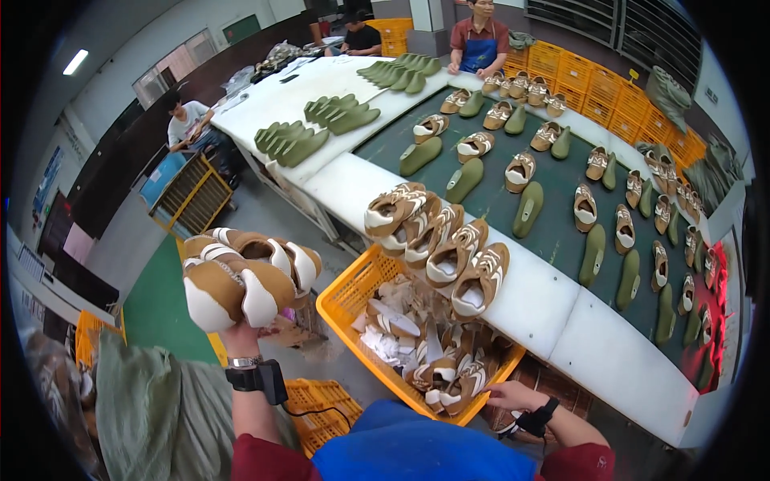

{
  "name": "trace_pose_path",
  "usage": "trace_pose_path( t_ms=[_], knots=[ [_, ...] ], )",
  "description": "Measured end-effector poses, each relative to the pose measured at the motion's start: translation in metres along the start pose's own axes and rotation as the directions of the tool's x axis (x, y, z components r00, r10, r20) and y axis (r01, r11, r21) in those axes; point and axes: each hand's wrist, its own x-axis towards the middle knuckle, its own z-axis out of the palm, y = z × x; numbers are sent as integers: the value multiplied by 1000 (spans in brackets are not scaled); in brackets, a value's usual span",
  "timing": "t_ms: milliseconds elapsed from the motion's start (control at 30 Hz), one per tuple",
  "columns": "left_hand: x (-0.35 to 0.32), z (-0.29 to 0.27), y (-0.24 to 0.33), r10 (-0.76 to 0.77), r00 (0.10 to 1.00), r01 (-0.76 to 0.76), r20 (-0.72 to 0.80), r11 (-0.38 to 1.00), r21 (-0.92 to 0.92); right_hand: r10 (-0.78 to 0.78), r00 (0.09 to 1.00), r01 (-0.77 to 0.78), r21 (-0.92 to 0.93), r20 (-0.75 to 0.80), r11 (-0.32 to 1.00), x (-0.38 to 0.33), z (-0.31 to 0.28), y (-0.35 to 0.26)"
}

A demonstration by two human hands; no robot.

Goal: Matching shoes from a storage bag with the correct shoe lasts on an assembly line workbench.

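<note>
My left hand (239, 340) holds up a stack of several brown-and-white shoe uppers (265, 293), gripping them from below; the shoes hide most of its fingers. Low on the right, my right hand (517, 396) is closed at the near right rim of an orange plastic crate (341, 309). Inside that crate lie more brown-and-white uppers (453, 381), jumbled with white paper. Just beyond it, a row of several shoe uppers (437, 244) stands on the white table edge (521, 309).
A dark green conveyor belt (553, 232) carries shoe uppers and green shoe lasts (528, 210). More green lasts (293, 144) stand on the white table. One person (480, 44) stands at the far end; another (192, 128) sits left. Green sacking (160, 401) bulges beside my left arm.
</note>
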Motion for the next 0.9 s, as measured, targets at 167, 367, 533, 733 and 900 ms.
trace_pose_path(
  t_ms=[167, 367, 533, 733, 900],
  knots=[
    [87, 32, -16, -427, 904, 310, 0, 656, -688, 50, 995, -45, -63, 89, 997, 21, 2, -10],
    [193, 20, -55, -472, 882, 359, -15, 691, -628, 73, 986, -98, 168, 149, 981, 67, -33, -77],
    [299, -25, -108, -442, 897, 316, -12, 661, -681, 83, 964, -129, 172, 251, 977, 132, -28, -131],
    [373, -29, -117, -489, 871, 330, -41, 645, -690, 237, 963, -262, 245, 130, 933, 156, -41, -184],
    [420, -16, -120, -355, 913, 405, 199, 737, -541, 320, 944, -327, 317, 77, 890, 139, -27, -190]
  ],
)
